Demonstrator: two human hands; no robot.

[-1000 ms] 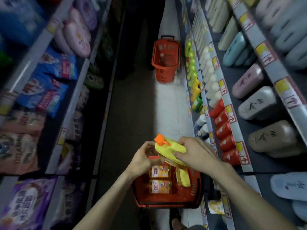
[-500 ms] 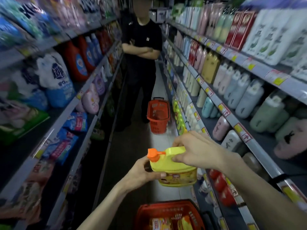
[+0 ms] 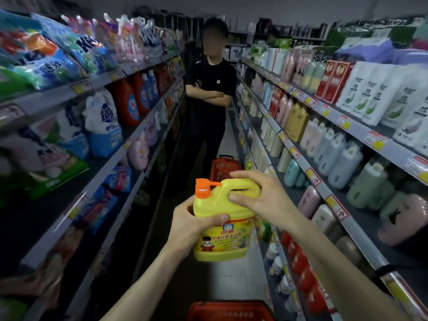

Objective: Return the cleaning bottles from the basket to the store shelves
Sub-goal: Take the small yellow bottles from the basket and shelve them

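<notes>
Where the left shelves [image 3: 46, 98] run along the left of the frame, their grey front edges are crowded with detergent bags and jugs, leaving only a narrow strip of aisle floor [image 3: 231, 279] down the middle. At lower centre the left hand [image 3: 187, 225] grips the side of the yellow bottle [image 3: 222, 218], thumb laid across its front above the label. The bottle is held upright in mid-air over the aisle, apart from both shelf edges, its orange pump cap [image 3: 202, 188] at its upper left. Under it, at the bottom edge, shows the rim of a red basket [image 3: 229, 309]. Behind it a second red basket [image 3: 225, 167] stands on the floor, and a person in black [image 3: 209, 93] fills the aisle beyond. The right hand [image 3: 261, 200] curls over the bottle's handle. The right shelves [image 3: 323, 192], lined with pale bottles, close the right side.
</notes>
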